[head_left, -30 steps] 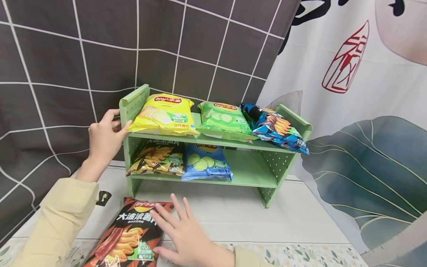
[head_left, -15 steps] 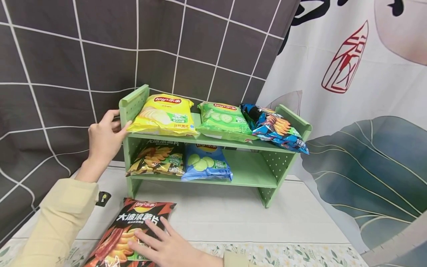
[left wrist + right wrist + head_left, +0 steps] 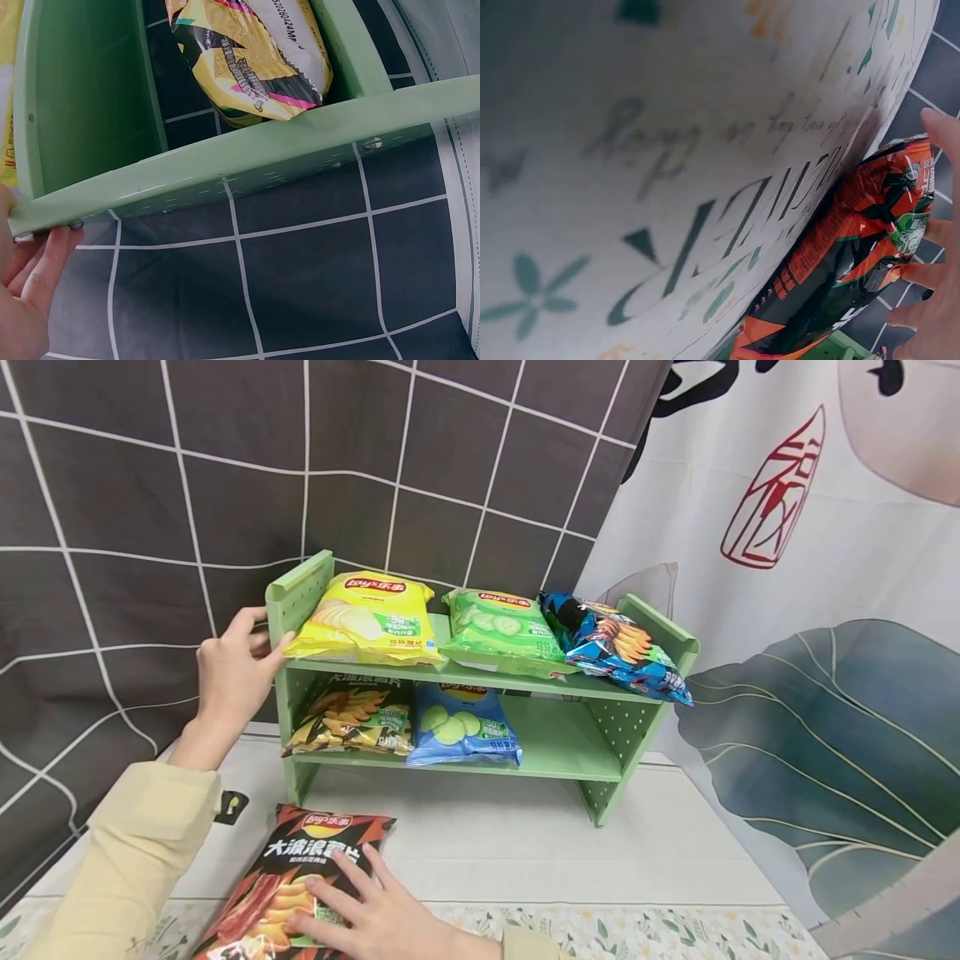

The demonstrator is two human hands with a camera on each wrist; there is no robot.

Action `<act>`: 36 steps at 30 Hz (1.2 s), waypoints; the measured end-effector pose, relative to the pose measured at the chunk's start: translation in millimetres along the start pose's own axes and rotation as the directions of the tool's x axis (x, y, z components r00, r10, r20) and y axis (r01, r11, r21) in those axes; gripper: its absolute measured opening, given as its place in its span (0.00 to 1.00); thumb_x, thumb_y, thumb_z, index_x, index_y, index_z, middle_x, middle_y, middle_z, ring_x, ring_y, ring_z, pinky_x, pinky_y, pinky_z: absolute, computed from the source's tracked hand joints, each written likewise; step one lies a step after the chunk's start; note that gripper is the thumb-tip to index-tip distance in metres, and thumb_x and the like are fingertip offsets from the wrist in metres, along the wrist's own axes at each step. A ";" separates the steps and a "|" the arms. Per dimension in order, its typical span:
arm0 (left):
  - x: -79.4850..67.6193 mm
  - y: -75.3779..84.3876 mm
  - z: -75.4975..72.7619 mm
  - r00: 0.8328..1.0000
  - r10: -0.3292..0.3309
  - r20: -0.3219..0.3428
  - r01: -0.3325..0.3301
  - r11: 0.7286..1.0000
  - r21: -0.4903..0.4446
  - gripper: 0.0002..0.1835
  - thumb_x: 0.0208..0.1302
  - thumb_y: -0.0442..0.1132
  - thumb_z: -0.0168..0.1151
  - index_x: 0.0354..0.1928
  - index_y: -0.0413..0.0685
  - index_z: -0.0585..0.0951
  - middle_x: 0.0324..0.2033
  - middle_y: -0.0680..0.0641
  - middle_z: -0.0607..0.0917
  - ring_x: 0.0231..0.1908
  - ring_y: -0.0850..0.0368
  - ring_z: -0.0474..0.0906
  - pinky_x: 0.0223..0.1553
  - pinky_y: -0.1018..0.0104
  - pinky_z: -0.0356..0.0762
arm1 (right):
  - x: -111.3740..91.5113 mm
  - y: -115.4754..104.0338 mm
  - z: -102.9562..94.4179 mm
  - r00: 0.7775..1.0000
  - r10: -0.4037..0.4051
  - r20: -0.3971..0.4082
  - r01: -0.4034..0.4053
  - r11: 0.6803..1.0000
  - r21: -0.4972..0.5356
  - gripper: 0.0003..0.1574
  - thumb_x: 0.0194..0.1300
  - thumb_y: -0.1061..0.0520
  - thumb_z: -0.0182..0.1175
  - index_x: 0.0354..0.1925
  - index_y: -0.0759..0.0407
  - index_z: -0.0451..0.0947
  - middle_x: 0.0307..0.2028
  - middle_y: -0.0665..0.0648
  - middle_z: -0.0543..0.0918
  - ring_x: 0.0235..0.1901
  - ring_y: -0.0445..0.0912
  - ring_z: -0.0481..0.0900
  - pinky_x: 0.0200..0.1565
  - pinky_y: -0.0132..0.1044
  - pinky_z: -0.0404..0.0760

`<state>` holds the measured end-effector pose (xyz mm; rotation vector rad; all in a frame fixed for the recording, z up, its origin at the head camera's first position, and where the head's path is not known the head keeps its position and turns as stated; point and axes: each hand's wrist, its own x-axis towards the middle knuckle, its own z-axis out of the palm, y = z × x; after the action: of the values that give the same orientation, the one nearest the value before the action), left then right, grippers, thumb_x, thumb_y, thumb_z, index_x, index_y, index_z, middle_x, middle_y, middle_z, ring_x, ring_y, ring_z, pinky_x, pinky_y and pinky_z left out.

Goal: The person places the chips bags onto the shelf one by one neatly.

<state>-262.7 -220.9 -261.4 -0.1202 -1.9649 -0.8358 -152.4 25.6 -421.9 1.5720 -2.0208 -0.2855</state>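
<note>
My left hand (image 3: 236,672) holds the left side panel of a green two-tier shelf (image 3: 562,739), thumb at its front edge and fingers on the outer side. In the left wrist view its fingers (image 3: 46,266) lie against the panel edge. My right hand (image 3: 382,914) is spread over a black and red bag of potato chips (image 3: 258,902) lying on the table. The right wrist view shows that bag (image 3: 840,255) beside the extended fingers. On the upper tier lie a yellow chip bag (image 3: 367,618), a green one (image 3: 506,631) and a dark blue one (image 3: 618,647).
The lower tier carries a black and gold chip bag (image 3: 352,718) and a blue one (image 3: 461,727), with bare shelf to their right. A small black tag (image 3: 232,807) lies on the white table cloth (image 3: 525,852). A dark grid curtain (image 3: 247,510) hangs behind.
My right hand has moved left and down onto the black and red chip bag, then stayed there almost still. The left hand has kept its place on the shelf panel.
</note>
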 end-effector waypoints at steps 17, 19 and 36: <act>1.1 -2.0 1.1 1.000 0.005 -0.019 -0.005 1.000 0.001 0.19 0.62 0.37 0.64 0.53 0.36 0.77 0.39 0.34 0.86 0.37 0.37 0.85 0.33 0.79 0.60 | -14.7 20.9 -9.0 0.988 -0.122 0.091 0.119 0.992 0.038 0.50 0.62 0.27 0.51 0.73 0.49 0.55 0.73 0.59 0.60 0.75 0.54 0.51 0.72 0.42 0.51; 1.0 -1.7 1.0 1.000 0.004 -0.017 -0.004 1.000 0.001 0.19 0.62 0.37 0.64 0.53 0.36 0.77 0.39 0.34 0.86 0.37 0.37 0.85 0.33 0.78 0.61 | -17.0 23.4 -9.6 0.986 -0.129 0.108 0.125 0.991 0.043 0.52 0.61 0.26 0.51 0.74 0.49 0.54 0.73 0.59 0.58 0.75 0.55 0.50 0.72 0.43 0.51; 0.7 -1.6 0.9 1.000 0.000 -0.008 0.000 1.000 0.004 0.20 0.62 0.36 0.64 0.54 0.35 0.76 0.40 0.33 0.85 0.39 0.36 0.84 0.38 0.54 0.70 | -8.0 12.6 -10.8 0.988 -0.047 0.144 0.036 0.997 0.074 0.43 0.64 0.28 0.48 0.71 0.43 0.59 0.73 0.57 0.59 0.74 0.56 0.52 0.69 0.44 0.58</act>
<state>-264.4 -221.7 -262.0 -0.1149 -1.9593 -0.8309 -155.6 38.6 -409.3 1.6824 -2.1321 -0.3576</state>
